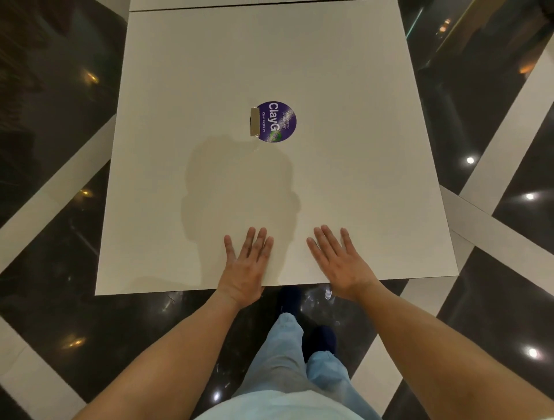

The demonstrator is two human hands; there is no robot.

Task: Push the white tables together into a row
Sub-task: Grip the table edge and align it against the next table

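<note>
My left hand (247, 263) and right hand (338, 262) lie flat, fingers spread, on the white table (209, 90). Its far edge touches another table (239, 3).

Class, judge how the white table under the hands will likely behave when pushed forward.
The white table looks rigid, so it should probably move as one piece. The polished floor suggests it may slide easily. With the left hand and right hand flat near the edge, tipping seems unlikely.

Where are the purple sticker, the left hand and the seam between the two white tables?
purple sticker (277, 121), head view, its middle.
left hand (246, 263), head view, back of the hand.
seam (263, 7), head view, the dark line between the tabletops.
</note>
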